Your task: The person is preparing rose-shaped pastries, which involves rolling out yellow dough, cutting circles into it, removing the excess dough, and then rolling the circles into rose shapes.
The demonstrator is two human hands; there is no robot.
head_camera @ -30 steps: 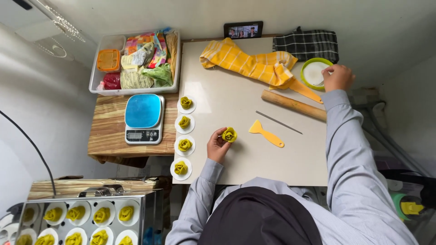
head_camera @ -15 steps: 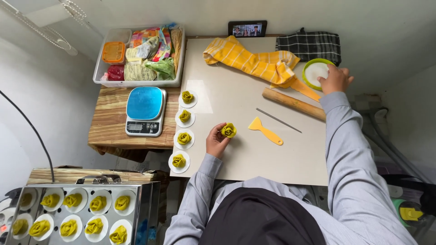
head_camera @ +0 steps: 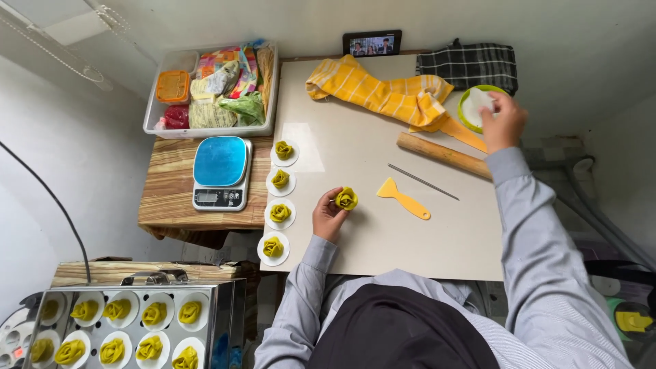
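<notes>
I see my left hand (head_camera: 329, 217) low and near my body, fingers clenched around a green-yellow dough flower (head_camera: 346, 198) — the flower sits at the fingertips, just above the pale board (head_camera: 383, 246), and I cannot tell whether it touches the surface. My right hand (head_camera: 502, 121) is stretched far out to the upper right, well apart from the left, fingers pinched on a white paper round (head_camera: 482, 99) at the green-rimmed bowl (head_camera: 468, 113).

The relation I watch — the flower lies down and to the left of the right hand's grip, across the rolling pin (head_camera: 444, 155), the thin metal rod (head_camera: 424, 182) and the yellow scraper (head_camera: 404, 199), which all lie between the two hands. The left hand is the nearer one by far; it already has the flower.

To the left of the left hand, close by, a column of four finished flowers on white rounds (head_camera: 280, 213) runs away from me along the board's edge, the nearest one (head_camera: 273, 247) just beside my wrist. Farther left sits the blue scale (head_camera: 220, 171); below it, the steel tray (head_camera: 123, 321) holds more flowers.
</notes>
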